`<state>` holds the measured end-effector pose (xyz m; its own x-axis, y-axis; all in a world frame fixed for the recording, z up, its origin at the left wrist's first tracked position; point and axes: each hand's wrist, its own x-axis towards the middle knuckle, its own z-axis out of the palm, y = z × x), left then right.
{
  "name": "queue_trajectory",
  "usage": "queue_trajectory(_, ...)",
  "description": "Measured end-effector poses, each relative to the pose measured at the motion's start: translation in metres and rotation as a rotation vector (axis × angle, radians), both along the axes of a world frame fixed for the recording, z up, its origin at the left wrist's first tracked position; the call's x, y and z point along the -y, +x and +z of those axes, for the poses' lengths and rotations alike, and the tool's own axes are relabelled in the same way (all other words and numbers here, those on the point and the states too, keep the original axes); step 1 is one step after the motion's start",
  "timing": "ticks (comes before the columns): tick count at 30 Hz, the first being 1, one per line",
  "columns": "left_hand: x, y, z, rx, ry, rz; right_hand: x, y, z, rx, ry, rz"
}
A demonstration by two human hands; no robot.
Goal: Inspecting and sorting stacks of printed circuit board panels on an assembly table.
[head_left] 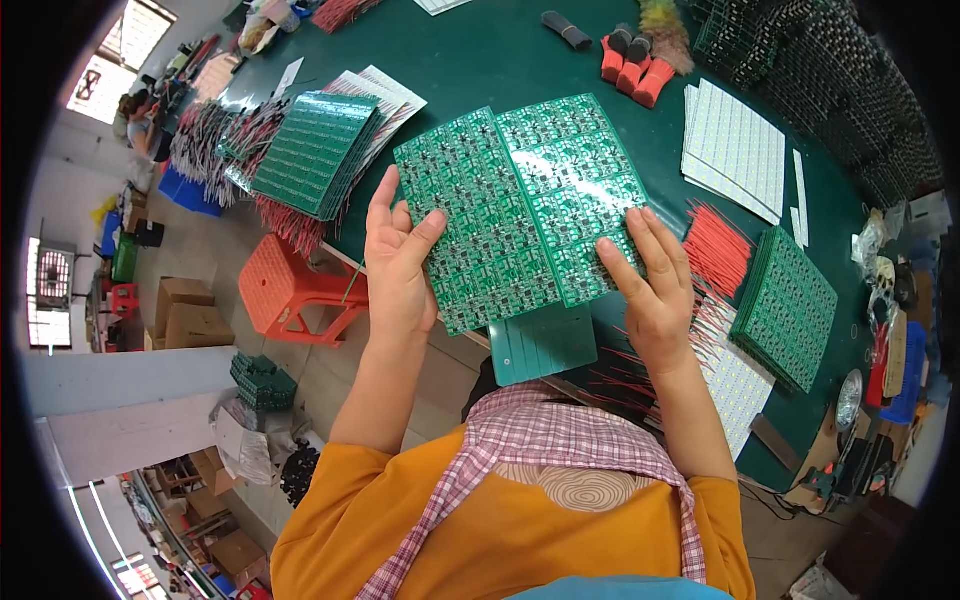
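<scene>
My left hand point(398, 262) is closed on a green circuit board panel point(475, 215), its thumb on the face and its fingers behind the left edge. In my right hand point(655, 285) is a second circuit board panel point(580, 190), gripped at its lower right corner. The two panels are raised above the table edge, tilted, with their inner edges meeting or overlapping. Rows of small parts cover both faces, and light glares off the right one. Below them a plainer green board point(543, 347) shows at the table's near edge; how it is supported is hidden.
Stacked circuit panels stand at left point(318, 150) and right point(787, 305) on the green table point(480, 60). Red wires point(717, 248) and white sheets point(735, 145) lie at right. Dark racks point(830, 80) fill the far right. A red stool point(290, 285) stands left; another person point(145, 125) sits far left.
</scene>
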<state>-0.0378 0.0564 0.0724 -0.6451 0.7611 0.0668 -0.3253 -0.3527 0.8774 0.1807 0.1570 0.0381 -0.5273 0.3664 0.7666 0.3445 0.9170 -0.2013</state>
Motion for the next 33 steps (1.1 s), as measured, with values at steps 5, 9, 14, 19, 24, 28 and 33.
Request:
queue_trajectory(5,0.000,-0.013,-0.010,-0.002,-0.014,0.013,-0.019,0.065,-0.003,0.020,0.030,-0.277)
queue_trajectory(9,-0.011,-0.011,-0.012,0.032,-0.023,-0.070,-0.037,0.168,-0.003,0.062,0.075,-0.575)
queue_trajectory(14,-0.011,0.007,-0.005,0.210,-0.031,-0.192,-0.029,0.257,-0.032,0.313,-0.055,-0.880)
queue_trajectory(19,0.009,0.005,-0.027,0.361,-0.049,-0.203,-0.004,0.235,-0.029,0.464,-0.127,-1.107)
queue_trajectory(24,-0.010,0.027,-0.014,0.420,0.039,-0.167,0.027,0.120,0.019,-0.180,-0.775,-0.377)
queue_trajectory(28,-0.025,0.035,-0.002,0.342,0.029,-0.177,-0.014,0.047,0.057,-0.398,-0.968,-0.002)
queue_trajectory(33,-0.042,0.024,-0.009,0.236,-0.045,-0.188,-0.083,-0.031,0.056,-0.038,-1.437,0.245)
